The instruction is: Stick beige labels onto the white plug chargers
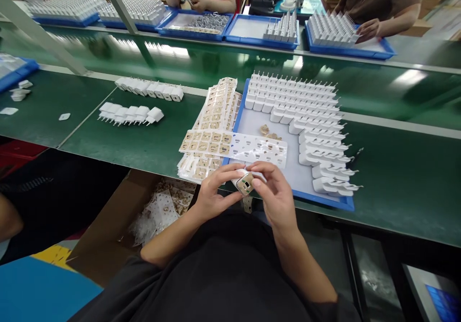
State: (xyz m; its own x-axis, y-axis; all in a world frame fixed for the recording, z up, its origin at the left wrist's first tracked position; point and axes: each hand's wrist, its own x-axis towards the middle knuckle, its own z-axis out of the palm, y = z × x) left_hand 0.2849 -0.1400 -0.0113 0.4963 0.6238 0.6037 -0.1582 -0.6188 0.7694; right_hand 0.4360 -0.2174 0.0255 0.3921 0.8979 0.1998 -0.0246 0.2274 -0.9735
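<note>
My left hand (213, 192) and my right hand (275, 195) together hold one small white charger plug (244, 182) just over the near table edge. A tan sticker sits on its facing end, under my right thumb. Right behind my hands lies a sticker sheet (236, 147), partly peeled, on top of a stack of tan sticker sheets (216, 113). The blue tray (324, 201) beyond holds several rows of white charger plugs (306, 106) along its back and right side.
Two rows of white plugs (131, 113) lie on the green table at left. A cardboard box with used backing sheets (162, 211) sits below the table. Across the conveyor, other people work at blue trays of plugs (331, 31).
</note>
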